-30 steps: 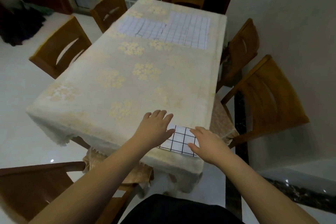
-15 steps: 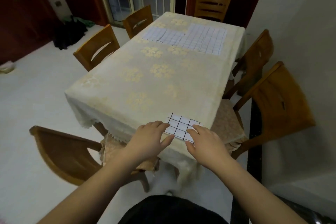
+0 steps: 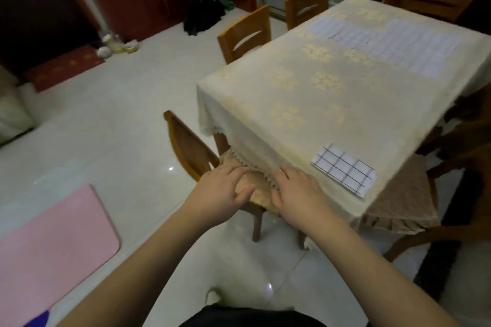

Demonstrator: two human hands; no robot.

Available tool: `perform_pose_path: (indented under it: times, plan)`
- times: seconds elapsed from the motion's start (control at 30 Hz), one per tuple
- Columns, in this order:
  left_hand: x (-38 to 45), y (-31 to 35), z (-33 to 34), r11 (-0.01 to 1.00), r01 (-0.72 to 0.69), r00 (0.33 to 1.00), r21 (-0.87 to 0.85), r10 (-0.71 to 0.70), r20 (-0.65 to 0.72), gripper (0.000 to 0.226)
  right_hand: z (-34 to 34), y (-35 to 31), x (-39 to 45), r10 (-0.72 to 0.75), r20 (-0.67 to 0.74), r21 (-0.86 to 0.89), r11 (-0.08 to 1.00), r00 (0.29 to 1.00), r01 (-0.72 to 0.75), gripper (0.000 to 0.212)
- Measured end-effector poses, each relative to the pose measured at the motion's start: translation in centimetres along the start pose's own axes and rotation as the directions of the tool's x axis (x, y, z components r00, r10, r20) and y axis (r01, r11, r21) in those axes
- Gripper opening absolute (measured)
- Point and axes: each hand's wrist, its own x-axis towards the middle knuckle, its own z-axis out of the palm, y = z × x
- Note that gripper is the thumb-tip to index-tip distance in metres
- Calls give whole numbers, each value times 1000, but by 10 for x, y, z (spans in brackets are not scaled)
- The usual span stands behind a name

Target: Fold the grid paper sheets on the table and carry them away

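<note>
Glossy floor tiles (image 3: 106, 119), wooden chair (image 3: 247, 32), cloth tablecloth (image 3: 332, 103)

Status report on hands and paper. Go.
Both hands, left and right, empty, off the table. Folded grid paper lies at near edge. Unfolded sheets at far end.

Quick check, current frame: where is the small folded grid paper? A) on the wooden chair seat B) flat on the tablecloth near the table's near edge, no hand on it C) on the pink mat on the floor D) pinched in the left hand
B: the small folded white grid paper lies flat on the cream floral tablecloth, while the left hand and right hand are both off to its left, holding nothing.
</note>
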Motion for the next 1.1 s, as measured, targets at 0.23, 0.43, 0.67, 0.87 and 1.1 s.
perform_pose_path:
  times: [0.23, 0.43, 0.67, 0.87, 1.1]
  plan:
    - [-80, -132, -6, 976, 210, 974, -56, -213, -74, 58, 28, -138, 42, -212, 52, -98, 972, 976, 216, 54]
    - [-147, -249, -11, 941, 334, 939, -59, -338, -68, 62, 69, -269, 78, -326, 119, -100, 936, 938, 338, 55]
    - [-186, -342, -25, 911, 412, 908, -32, -413, -65, 61, 86, -359, 111, -392, 177, -93, 906, 903, 412, 55]
    - [-150, -389, -33, 918, 395, 917, 23, -393, -64, 63, 91, -378, 166, -382, 212, -97, 908, 900, 408, 57]
    - [-73, -456, -49, 923, 360, 932, 134, -362, -9, 66, 93, -395, 272, -385, 182, -78, 911, 905, 404, 58]
